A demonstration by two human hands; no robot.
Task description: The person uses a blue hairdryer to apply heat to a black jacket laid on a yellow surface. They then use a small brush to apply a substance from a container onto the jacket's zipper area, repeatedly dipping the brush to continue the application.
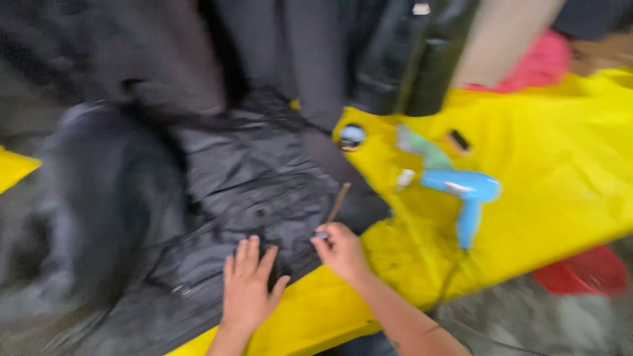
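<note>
A black quilted jacket (250,178) lies spread over a yellow table cover (547,165). My left hand (249,287) rests flat on the jacket's lower edge, fingers apart. Just to its right, my right hand (339,249) pinches a thin brown-handled tool (337,204) whose tip meets the jacket fabric. The frame is blurred, so the tool's tip is unclear.
A light blue hair dryer (465,191) lies on the yellow cover right of my hands, its cord trailing off the front edge. A small round dark tin (352,136), a greenish item (422,148) and a small dark block (459,142) lie behind it. Dark garments (369,53) hang at the back. A red object (583,271) sits lower right.
</note>
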